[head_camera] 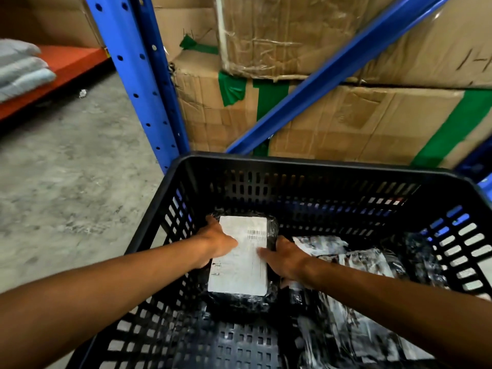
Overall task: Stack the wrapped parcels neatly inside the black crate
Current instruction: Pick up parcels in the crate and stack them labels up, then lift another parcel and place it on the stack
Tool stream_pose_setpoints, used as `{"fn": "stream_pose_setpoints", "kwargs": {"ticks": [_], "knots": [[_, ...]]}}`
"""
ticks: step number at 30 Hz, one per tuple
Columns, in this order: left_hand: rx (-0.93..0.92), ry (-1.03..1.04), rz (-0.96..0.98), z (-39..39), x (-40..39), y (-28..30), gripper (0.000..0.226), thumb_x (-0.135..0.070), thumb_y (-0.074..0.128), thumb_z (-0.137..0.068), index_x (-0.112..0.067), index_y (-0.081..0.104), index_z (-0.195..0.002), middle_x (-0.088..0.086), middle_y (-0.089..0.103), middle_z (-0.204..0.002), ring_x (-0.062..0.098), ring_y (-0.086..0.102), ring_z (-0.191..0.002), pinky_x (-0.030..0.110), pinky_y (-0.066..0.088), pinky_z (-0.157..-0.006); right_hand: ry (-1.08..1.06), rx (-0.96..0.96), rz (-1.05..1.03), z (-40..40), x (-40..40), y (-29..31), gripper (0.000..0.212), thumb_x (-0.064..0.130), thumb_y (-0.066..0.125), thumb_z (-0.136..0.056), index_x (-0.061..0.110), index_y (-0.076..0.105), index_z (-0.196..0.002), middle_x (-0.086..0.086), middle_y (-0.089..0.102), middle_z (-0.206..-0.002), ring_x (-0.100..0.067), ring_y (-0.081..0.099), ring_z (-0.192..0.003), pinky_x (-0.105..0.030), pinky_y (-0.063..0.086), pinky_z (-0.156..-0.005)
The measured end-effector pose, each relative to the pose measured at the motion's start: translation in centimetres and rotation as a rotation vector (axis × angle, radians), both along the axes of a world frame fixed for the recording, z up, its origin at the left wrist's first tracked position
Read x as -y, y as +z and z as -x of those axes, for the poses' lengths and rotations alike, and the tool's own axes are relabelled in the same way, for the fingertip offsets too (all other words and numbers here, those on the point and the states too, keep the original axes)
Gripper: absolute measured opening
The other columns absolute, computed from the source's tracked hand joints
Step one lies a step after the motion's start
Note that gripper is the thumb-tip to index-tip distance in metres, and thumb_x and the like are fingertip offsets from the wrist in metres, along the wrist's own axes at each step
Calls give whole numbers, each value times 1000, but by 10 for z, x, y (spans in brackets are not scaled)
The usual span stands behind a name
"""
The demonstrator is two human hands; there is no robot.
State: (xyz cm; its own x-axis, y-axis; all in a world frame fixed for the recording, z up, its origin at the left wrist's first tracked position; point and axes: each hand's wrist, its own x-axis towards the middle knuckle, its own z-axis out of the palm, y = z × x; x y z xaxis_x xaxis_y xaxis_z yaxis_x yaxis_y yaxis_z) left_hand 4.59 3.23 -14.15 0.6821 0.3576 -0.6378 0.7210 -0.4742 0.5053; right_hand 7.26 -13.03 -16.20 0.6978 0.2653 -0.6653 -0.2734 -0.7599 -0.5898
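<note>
A black slotted crate (314, 166) fills the lower right of the head view. Inside it, on the left, lies a parcel wrapped in black plastic with a white shipping label (241, 265) facing up. My left hand (215, 242) grips its left edge and my right hand (283, 258) grips its right edge, thumbs lying on the label. Other wrapped parcels (354, 265) lie to the right in the crate, partly hidden under my right forearm.
A blue rack upright (138, 75) and a diagonal brace (332, 73) stand just behind the crate. Taped cardboard boxes (346, 123) are stacked behind them. Grey concrete floor (66, 182) lies to the left, with an orange shelf (66, 62) holding folded cloth.
</note>
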Motion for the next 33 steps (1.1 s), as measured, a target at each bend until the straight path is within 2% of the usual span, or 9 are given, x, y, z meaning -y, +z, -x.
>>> {"fn": "stream_pose_setpoints", "kwargs": {"ticks": [5,9,12,15,20,23,27,30,33], "knots": [[-21,-77,-113,-2,-1,-3,91,-33,62,-86,-17,7,-156,12,37,-154,30,41,-138,39,41,-110,-1,55,-53,1,7,1,44,37,54,-93,10,50,-127,-12,63,-123,-29,64,-107,-49,57,-87],[-75,-239,-275,3,11,14,91,-32,54,-92,-12,-8,-155,17,17,-160,35,26,-144,39,33,-114,225,-10,25,-1,14,27,35,36,52,-95,8,56,-116,-13,66,-110,-24,63,-92,-35,58,-67],[159,-450,-464,3,34,38,83,-30,54,-91,-16,3,-155,14,14,-160,32,18,-146,41,26,-114,425,338,268,-16,34,68,37,40,50,-94,9,69,-93,-14,71,-94,-29,67,-94,-33,52,-77],[313,-482,-127,3,69,54,58,-26,55,-93,-19,33,-147,5,41,-147,24,45,-129,34,41,-101,370,546,451,-25,74,106,42,43,50,-91,7,67,-104,-20,67,-113,-36,64,-106,-36,50,-85],[134,-540,261,17,122,47,38,-30,52,-96,-21,51,-133,-1,59,-110,17,58,-94,33,48,-83,302,403,734,-5,141,121,40,37,51,-92,9,61,-119,-19,66,-116,-35,63,-111,-35,50,-84],[37,-552,339,21,137,43,37,-35,48,-96,-26,51,-132,2,57,-113,18,55,-100,29,44,-82,274,195,654,11,151,104,41,48,46,-94,11,60,-96,-8,61,-81,-26,68,-74,-31,54,-64],[-21,-438,449,18,136,37,13,-46,40,-95,-43,50,-87,-2,59,-113,16,57,-110,41,41,-109,-15,87,349,4,159,101,48,55,45,-92,12,59,-77,-6,62,-65,-16,59,-48,-30,56,-56],[-22,-324,502,18,128,39,44,-64,36,-89,-40,50,-124,5,58,-121,20,59,-106,41,44,-105,-318,52,-30,4,151,106,41,49,51,-92,12,55,-77,-6,65,-53,-19,60,-47,-31,52,-58],[-14,-279,415,17,118,38,80,-84,32,-71,-43,44,-139,-1,53,-141,25,57,-120,40,49,-97,-329,170,-176,20,124,96,33,44,59,-88,12,61,-80,0,56,-56,-14,53,-56,-27,48,-58]]}}
